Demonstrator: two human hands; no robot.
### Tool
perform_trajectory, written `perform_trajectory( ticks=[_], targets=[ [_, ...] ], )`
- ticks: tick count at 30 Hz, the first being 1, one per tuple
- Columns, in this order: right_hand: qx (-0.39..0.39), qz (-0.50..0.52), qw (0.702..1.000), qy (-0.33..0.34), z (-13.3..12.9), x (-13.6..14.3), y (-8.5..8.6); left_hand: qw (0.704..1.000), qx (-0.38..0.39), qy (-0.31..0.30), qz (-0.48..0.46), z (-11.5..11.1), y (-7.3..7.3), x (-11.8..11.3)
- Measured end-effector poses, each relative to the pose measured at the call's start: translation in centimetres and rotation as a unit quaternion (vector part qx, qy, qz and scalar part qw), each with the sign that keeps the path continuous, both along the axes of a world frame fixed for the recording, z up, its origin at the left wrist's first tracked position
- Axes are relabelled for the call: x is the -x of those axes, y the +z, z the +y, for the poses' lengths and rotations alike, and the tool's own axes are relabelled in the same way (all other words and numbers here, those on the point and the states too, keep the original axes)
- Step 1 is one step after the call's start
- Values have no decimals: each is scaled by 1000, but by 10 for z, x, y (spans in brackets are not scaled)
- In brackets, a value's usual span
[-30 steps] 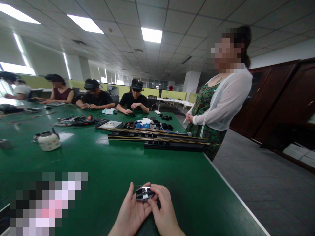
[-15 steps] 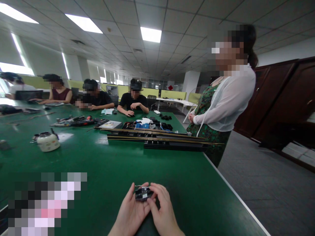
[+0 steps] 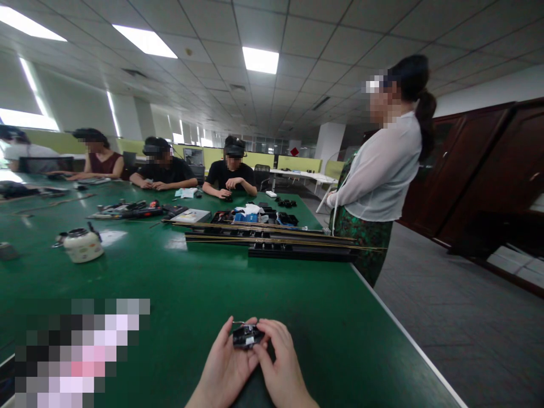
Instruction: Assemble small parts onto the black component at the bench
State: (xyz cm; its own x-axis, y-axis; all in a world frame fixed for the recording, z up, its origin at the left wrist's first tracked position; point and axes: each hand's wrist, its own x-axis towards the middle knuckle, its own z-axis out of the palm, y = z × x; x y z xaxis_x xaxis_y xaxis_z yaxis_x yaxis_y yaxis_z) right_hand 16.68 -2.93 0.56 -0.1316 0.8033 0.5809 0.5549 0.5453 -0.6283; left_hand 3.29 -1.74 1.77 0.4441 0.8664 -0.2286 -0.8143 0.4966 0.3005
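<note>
Between my two hands, low in the head view and above the green tabletop, is a small black part (image 3: 246, 336) with a light patch on its front and a thin metal piece along its top. My left hand (image 3: 227, 362) is curled under and around its left side, thumb at the upper left corner. My right hand (image 3: 281, 358) grips its right end between thumb and fingers. The fingers partly cover the part, and its exact kind is too small to make out.
Long black rails (image 3: 293, 251) with thin brass-coloured rods lie across the green table (image 3: 178, 294). A white pot (image 3: 83, 246) stands at left, tools (image 3: 131, 211) behind it. Several people sit along the far side; one person (image 3: 382, 153) stands at the right edge.
My hands and the black part stay almost still. The standing person at right has turned further away and shifted slightly left. One seated person's hands have lowered to the table.
</note>
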Motion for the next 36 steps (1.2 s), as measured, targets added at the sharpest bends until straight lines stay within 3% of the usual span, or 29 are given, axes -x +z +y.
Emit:
perform_trajectory(
  ticks=[36],
  targets=[
    [26,19,999,10,-2,3,4,996,45,37,70,-1,5,-3]
  ],
)
